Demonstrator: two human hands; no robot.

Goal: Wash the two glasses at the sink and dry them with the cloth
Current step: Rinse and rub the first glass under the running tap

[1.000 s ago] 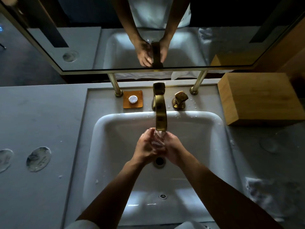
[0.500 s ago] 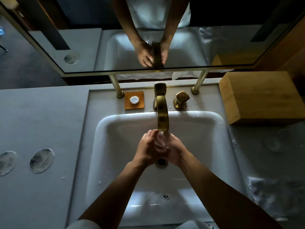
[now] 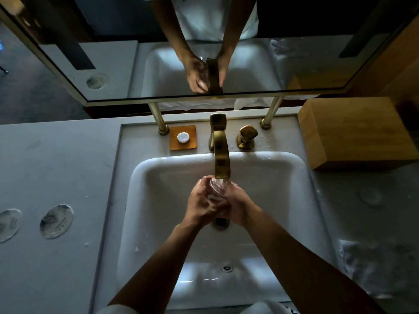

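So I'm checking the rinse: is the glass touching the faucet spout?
Cannot tell. In the head view the glass, gripped by the left hand and right hand, sits under the faucet spout, whose tip overlaps its rim, hiding any gap.

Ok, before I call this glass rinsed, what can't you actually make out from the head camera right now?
- glass: mostly wrapped by the left hand and right hand; its cleanliness is unreadable.
- Second glass: possibly a faint ring on the dim right counter; too dark to confirm.
- cloth: murky, edges unclear.
- drain: partly hidden behind the hands.
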